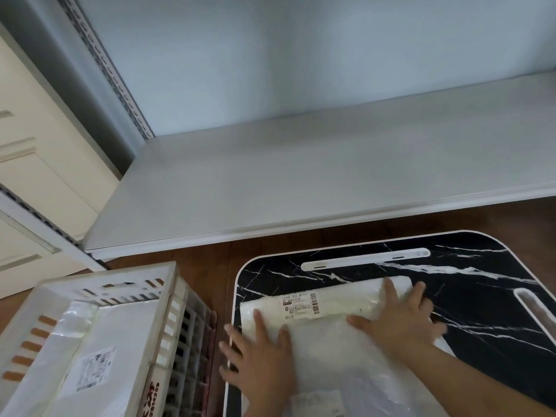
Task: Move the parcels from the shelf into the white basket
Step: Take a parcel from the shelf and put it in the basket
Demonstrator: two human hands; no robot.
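- White parcel (325, 314) lies on the black marble table (469, 284), beside the white basket (168, 296).
- Left hand (258, 356) and right hand (400, 320) press flat on it, fingers spread.

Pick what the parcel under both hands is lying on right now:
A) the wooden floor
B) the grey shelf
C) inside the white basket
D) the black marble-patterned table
D: both the left hand and right hand press the white parcel flat on the black marble-patterned table, beside the white basket.
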